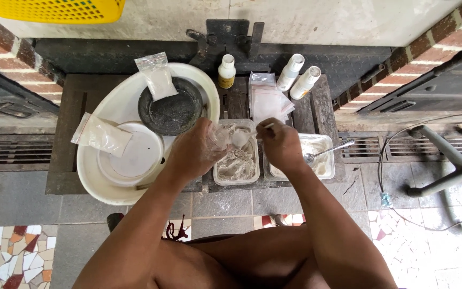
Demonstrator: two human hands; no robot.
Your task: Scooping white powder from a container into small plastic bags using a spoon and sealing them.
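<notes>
- Our left hand [196, 152] is closest to us; its fingers wrap tight around a small clear bag [221, 136], held open over the tray of white powder [236, 160] so spills drop back in.
- Our right hand [280, 145] pinches a small spoon [241, 139] at the bag's mouth.
- A second tray [324, 163] with a metal spoon [327, 151] sits beside it on the surface [70, 107].
- Empty bags [270, 101] wait behind.
</notes>
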